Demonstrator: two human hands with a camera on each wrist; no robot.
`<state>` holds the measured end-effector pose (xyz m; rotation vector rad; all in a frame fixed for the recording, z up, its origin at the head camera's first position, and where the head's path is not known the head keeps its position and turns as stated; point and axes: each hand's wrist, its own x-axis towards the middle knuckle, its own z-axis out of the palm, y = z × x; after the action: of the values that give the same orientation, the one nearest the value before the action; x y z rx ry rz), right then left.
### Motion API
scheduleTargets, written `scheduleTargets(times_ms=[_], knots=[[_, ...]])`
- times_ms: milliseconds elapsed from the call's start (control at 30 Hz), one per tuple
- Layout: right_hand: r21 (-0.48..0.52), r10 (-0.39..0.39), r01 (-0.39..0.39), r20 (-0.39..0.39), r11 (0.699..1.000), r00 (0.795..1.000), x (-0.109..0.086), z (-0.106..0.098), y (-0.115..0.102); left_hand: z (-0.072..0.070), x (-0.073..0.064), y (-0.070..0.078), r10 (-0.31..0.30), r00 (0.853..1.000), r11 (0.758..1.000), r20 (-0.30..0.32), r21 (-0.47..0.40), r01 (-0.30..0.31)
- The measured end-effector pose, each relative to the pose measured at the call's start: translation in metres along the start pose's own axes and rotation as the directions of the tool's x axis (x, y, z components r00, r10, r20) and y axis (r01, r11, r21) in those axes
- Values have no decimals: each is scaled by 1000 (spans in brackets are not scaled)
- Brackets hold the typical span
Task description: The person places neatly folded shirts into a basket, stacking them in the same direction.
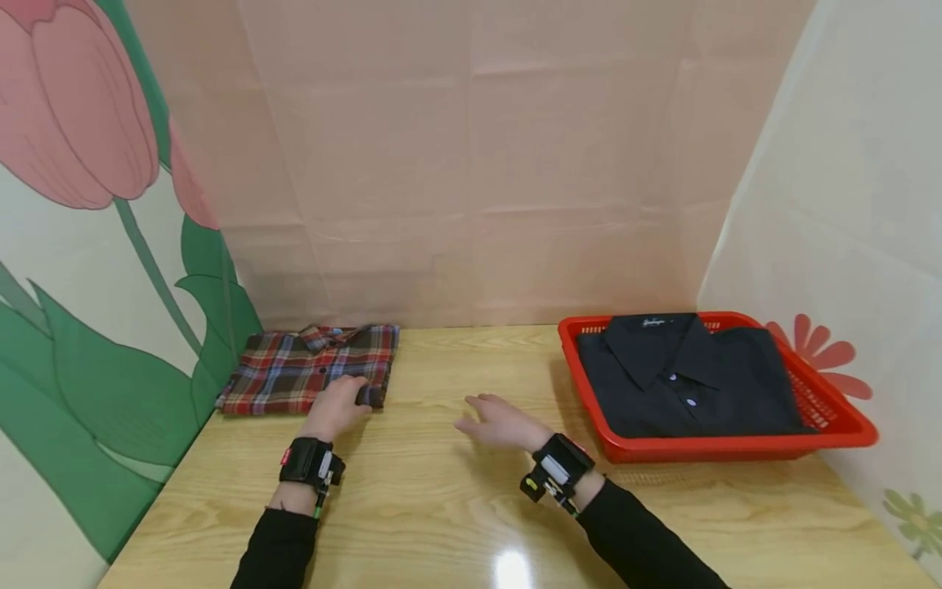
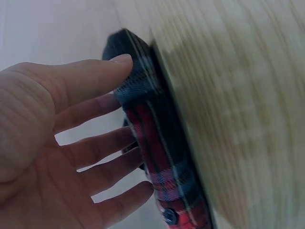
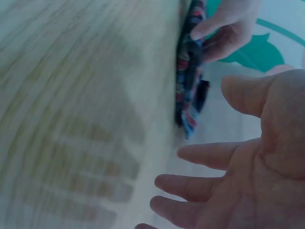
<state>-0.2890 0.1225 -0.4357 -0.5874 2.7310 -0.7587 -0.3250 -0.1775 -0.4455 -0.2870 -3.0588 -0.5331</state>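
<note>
A folded plaid shirt [image 1: 309,372] in red, navy and white lies at the back left of the table, its collar toward the wall. My left hand [image 1: 340,407] is at the shirt's front right corner. In the left wrist view its thumb [image 2: 95,78] lies against the folded edge, and the spread fingers reach over the top of the cloth. Whether the fingertips press on it is hidden. My right hand [image 1: 504,423] hovers over the middle of the table with fingers extended and holds nothing; its palm [image 3: 252,181] shows in the right wrist view.
At the right stands a red plastic basket [image 1: 743,446] with a folded black shirt [image 1: 655,393] in it, collar at the back. The wooden table [image 1: 434,507] meets a pink sheet [image 1: 471,204] behind and flower-printed panels at both sides.
</note>
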Motion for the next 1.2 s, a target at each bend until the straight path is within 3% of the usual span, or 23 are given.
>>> scheduleTargets(times_ms=[233, 500, 600, 700, 767, 867, 967, 1033, 1100, 1200], knots=[[19, -66, 66, 17, 998, 998, 29, 18, -12, 2, 2, -5, -17, 1000, 1000, 25, 9, 16], [-73, -116, 116, 0, 991, 993, 58, 42, -33, 2, 0, -9, -34, 998, 997, -61, 73, 38], [-110, -141, 138, -19, 984, 990, 67, 48, -40, 1, 0, -9, -38, 997, 996, -72, 76, 44], [-87, -166, 163, -34, 983, 986, 75, 51, -49, 0, 1, -9, -35, 997, 996, -70, 81, 41], [-66, -173, 170, -40, 983, 984, 79, 53, -54, -2, 2, -9, -21, 998, 998, -60, 66, 25], [-58, -161, 158, -38, 986, 986, 84, 59, -59, -5, 3, -12, 6, 1000, 1000, -23, -30, -7], [-63, -149, 147, -26, 987, 989, 86, 63, -63, -13, 1, -21, 19, 1000, 989, 7, -144, -18], [-71, -146, 144, -18, 987, 989, 86, 65, -64, -21, -1, -31, -4, 1000, 983, 13, -184, 6], [-74, -142, 141, -10, 987, 990, 86, 65, -66, -29, -5, -43, -30, 999, 983, -14, -184, 27], [-67, -136, 136, 8, 988, 991, 85, 64, -69, -38, -13, -65, -133, 990, 981, -43, -147, 125]])
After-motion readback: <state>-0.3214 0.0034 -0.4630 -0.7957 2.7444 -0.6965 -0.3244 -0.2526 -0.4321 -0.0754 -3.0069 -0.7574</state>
